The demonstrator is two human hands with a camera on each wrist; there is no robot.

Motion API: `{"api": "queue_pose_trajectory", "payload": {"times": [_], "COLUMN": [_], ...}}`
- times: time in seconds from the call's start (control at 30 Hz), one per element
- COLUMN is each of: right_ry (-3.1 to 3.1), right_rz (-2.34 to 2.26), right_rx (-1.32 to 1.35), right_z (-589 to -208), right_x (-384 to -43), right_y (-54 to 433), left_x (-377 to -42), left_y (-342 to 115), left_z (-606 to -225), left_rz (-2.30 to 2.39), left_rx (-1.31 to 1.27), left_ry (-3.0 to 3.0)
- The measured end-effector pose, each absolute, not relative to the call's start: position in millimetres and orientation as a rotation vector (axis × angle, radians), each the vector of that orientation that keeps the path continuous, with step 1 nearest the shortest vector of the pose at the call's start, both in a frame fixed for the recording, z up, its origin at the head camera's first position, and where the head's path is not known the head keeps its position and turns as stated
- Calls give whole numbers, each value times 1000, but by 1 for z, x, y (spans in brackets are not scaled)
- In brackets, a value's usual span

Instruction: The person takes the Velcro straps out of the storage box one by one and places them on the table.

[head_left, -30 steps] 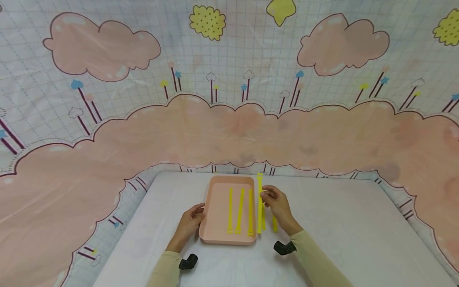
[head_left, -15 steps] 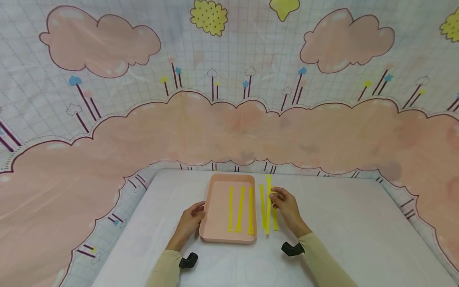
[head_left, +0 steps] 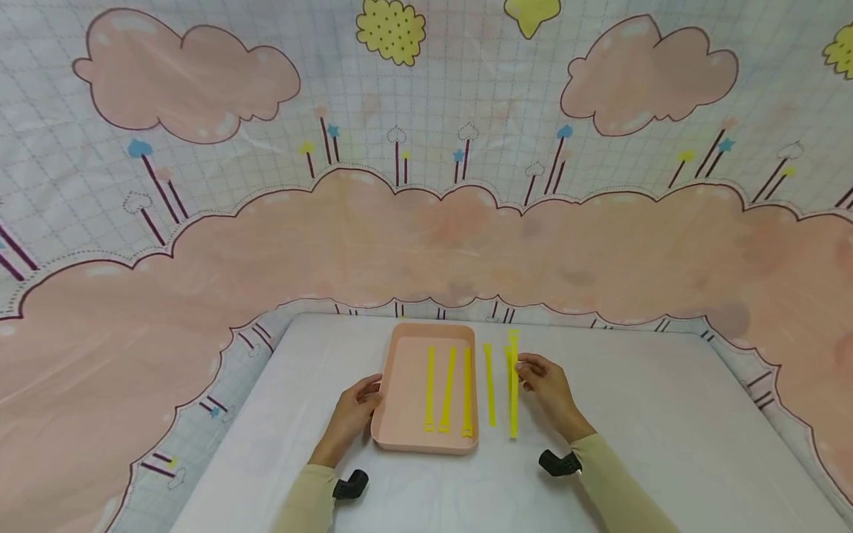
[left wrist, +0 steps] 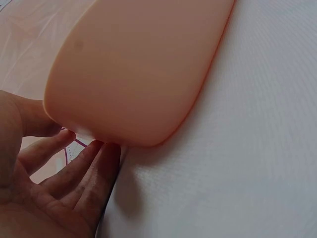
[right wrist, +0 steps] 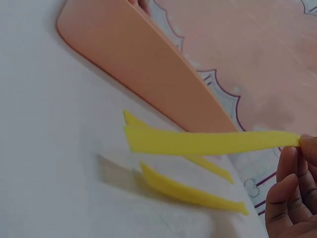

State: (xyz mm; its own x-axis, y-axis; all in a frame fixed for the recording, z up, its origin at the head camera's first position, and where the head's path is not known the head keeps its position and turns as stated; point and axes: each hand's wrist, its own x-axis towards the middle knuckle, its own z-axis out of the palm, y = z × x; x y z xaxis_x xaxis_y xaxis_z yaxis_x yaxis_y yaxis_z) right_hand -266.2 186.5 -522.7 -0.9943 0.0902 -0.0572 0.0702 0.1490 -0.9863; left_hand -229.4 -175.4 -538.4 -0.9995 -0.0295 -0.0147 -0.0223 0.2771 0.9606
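Note:
A peach-pink tray (head_left: 406, 422) lies on the white table with three narrow yellow strips (head_left: 448, 389) lengthwise in its right half. My left hand (head_left: 348, 418) holds the tray's left edge; in the left wrist view the fingers (left wrist: 94, 173) press its outer wall while the thumb reaches over the rim. Right of the tray, my right hand (head_left: 549, 391) pinches one yellow strip (right wrist: 208, 143) by an end between thumb and finger. It hangs over another strip lying on the table, largely hidden in the head view. One more loose strip (head_left: 489, 385) lies nearer the tray.
The white table (head_left: 640, 414) stretches out on both sides of the tray. A cloth printed with clouds (head_left: 426, 244) rises behind the table's far edge. Each wrist carries a black camera mount (head_left: 558, 463) close to the sleeve.
My right hand has carried the pinched strip rightward, away from the tray's edge and past the loose strip nearest the tray. The left hand and the tray stay in place.

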Motion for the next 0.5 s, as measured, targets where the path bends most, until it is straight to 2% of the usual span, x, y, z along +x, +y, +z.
{"api": "queue_pose_trajectory", "payload": {"times": [0.5], "right_ry": [-2497], "right_rz": [2007], "right_rx": [-225], "right_z": [-519], "right_x": [-271], "right_y": [222], "left_x": [-230], "left_y": [-175], "left_z": [-538], "left_rz": [-1900], "left_rx": [36], "left_ry": [-2490]}}
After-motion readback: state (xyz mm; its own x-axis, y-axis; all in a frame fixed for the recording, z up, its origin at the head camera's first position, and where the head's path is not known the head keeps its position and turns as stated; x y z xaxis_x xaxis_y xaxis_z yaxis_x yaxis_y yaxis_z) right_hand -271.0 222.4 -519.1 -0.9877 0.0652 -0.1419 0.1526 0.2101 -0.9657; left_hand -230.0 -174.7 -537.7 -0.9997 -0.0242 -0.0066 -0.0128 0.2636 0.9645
